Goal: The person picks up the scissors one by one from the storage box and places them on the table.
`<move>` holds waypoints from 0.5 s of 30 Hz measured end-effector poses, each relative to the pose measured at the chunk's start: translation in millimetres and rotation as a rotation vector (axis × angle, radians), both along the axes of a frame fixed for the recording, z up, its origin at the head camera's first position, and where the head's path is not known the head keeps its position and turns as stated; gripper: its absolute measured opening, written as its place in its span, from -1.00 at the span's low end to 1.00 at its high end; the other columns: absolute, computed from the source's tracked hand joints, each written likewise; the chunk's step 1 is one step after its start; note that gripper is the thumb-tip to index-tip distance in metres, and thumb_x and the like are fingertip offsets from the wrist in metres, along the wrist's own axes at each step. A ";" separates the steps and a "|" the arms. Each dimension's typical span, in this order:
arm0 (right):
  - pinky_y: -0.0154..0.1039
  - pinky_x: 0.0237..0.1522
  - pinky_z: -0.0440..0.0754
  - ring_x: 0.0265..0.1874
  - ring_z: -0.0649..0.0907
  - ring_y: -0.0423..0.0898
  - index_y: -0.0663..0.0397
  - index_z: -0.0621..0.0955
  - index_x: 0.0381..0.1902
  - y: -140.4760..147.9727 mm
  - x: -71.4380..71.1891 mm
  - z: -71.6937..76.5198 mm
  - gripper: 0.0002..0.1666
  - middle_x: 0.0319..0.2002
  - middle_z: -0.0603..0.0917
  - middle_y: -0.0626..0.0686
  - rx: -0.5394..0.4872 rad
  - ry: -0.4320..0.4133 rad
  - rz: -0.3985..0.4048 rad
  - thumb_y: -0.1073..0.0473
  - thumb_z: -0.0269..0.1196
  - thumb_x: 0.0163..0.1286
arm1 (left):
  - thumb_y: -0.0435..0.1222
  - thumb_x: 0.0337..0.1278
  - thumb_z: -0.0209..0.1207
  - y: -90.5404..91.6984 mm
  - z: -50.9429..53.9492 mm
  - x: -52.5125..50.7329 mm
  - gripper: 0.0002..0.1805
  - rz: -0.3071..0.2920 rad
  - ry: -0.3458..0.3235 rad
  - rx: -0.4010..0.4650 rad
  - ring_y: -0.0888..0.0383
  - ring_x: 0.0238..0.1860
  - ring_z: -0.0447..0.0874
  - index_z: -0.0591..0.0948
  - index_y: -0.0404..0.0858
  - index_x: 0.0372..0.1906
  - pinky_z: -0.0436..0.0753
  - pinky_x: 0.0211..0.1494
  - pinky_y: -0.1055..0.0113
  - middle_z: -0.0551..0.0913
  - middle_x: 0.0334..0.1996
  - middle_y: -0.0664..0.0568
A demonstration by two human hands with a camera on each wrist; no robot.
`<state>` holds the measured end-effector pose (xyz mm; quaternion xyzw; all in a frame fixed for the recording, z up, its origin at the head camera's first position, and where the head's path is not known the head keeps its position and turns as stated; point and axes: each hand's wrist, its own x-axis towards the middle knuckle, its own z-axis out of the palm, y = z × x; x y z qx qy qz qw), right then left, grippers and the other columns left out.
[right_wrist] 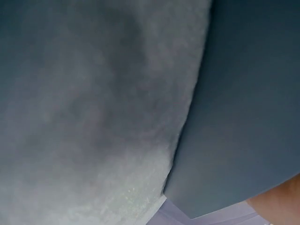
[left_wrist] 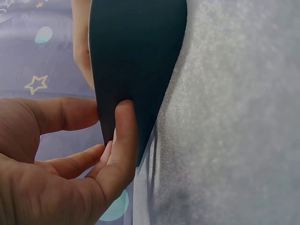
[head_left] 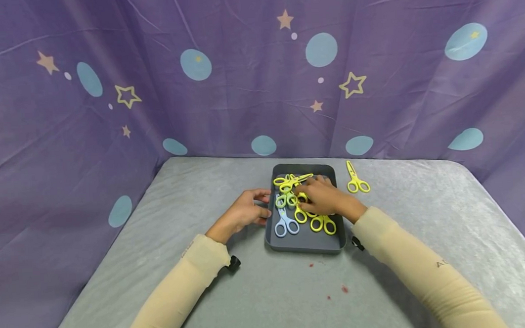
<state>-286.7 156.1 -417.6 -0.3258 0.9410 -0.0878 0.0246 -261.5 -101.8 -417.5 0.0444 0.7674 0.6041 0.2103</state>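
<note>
A dark grey tray (head_left: 306, 250) holds several children's scissors. Yellow scissors (head_left: 292, 182) lie across others at its far end, with green-handled scissors (head_left: 286, 201) just nearer. Light blue scissors (head_left: 286, 225) lie along the left side, and yellow scissors (head_left: 323, 224) show their handles near the right. My left hand (head_left: 243, 210) touches the tray's left wall from outside, its fingers against the wall in the left wrist view. Inside the tray, my right hand (head_left: 324, 196) lies over yellow scissors with thumb and fingers spread; some fingertips are hidden. The right wrist view shows mostly the tray's outer wall (right_wrist: 239, 117).
One more pair of yellow scissors (head_left: 357, 181) lies on the grey cloth-covered table (head_left: 201, 187), right of the tray. Small red marks (head_left: 344, 289) spot the cloth in front. A purple curtain (head_left: 251, 115) with stars hangs behind and to the left.
</note>
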 end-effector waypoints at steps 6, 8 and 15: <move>0.17 0.00 0.47 -0.07 0.51 0.16 -0.03 0.69 0.18 -0.8 1.5 1.3 -0.59 0.05 0.62 0.23 -0.015 0.011 0.028 0.06 0.27 0.41 | -0.69 0.11 0.23 -1.2 0.2 -0.3 -0.21 -0.005 0.005 -0.007 0.00 -0.26 0.67 0.38 -0.31 0.49 0.80 -0.24 0.16 0.45 0.21 -0.26; 0.16 0.03 0.47 -0.02 0.52 0.16 -0.01 0.69 0.18 -0.4 1.9 1.6 -0.59 0.06 0.62 0.22 -0.019 0.011 0.034 0.07 0.27 0.41 | -0.69 0.11 0.22 -1.4 0.5 -0.3 -0.21 -0.007 0.004 -0.004 0.00 -0.26 0.67 0.38 -0.32 0.49 0.80 -0.24 0.16 0.45 0.21 -0.26; 0.10 0.05 0.42 -0.02 0.54 0.09 0.02 0.68 0.16 3.4 0.1 1.4 -0.61 0.06 0.64 0.18 -0.034 0.000 0.056 0.10 0.28 0.41 | -0.69 0.11 0.23 -0.8 1.9 0.7 -0.21 -0.012 -0.002 -0.004 -0.01 -0.25 0.67 0.37 -0.33 0.50 0.80 -0.24 0.16 0.44 0.22 -0.26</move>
